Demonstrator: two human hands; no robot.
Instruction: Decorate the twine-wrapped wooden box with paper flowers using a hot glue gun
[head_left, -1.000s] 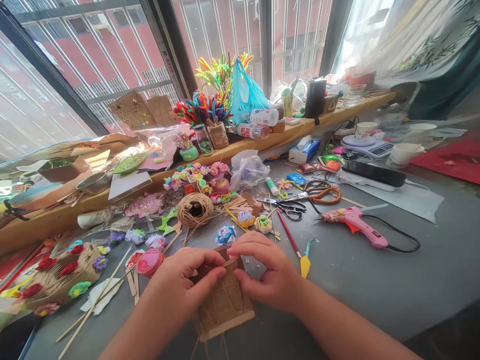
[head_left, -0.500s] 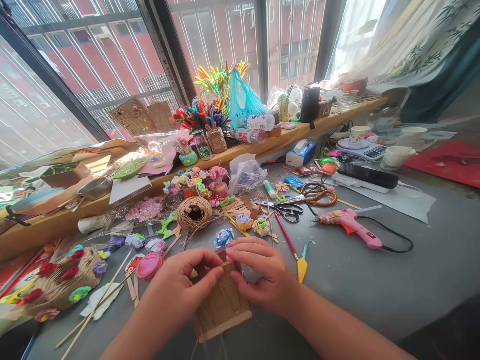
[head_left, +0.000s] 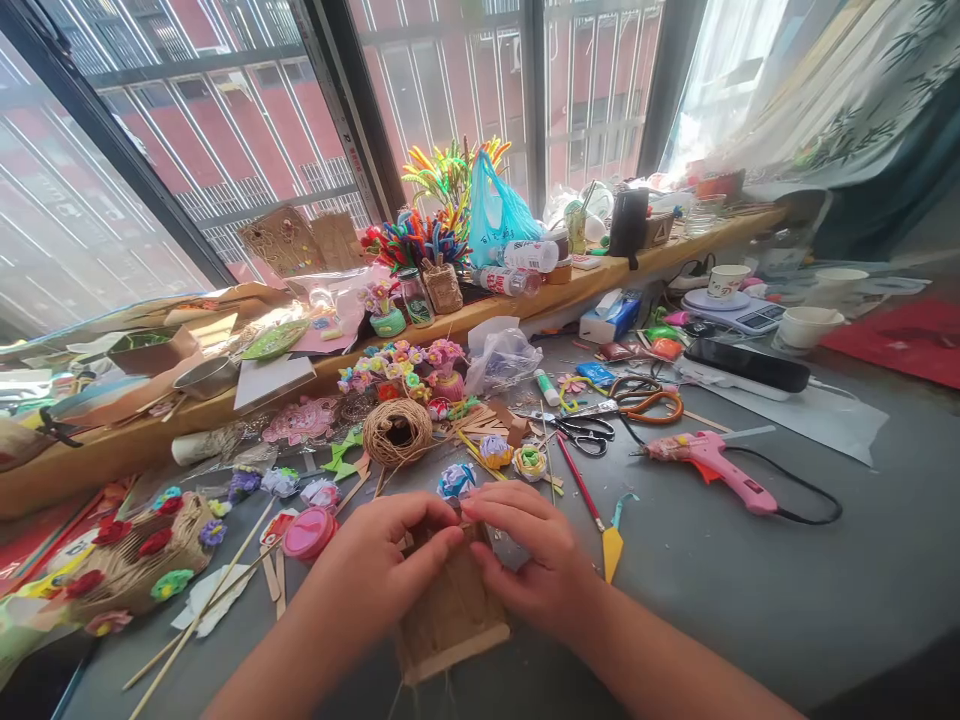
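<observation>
My left hand pinches the upper edge of a small brown cardboard piece, its thumb lying over the near face. At the same edge, my right hand closes in with fingertips beside the left ones; whatever lies between them is hidden. A pale wooden strip runs along the piece's lower edge, and thin strands hang below it. Just beyond my fingers sits a blue and white paper flower. Further back lies a ball of twine.
To the right lie a pink glue gun, orange-handled scissors and a red pencil. On the left are a flower-covered twine basket, wooden sticks and a pink lidded tub. A crowded wooden ledge runs along the window.
The whole view has shifted slightly, so things appear a little further right. Both hands keep nearly the same hold on the cardboard piece.
</observation>
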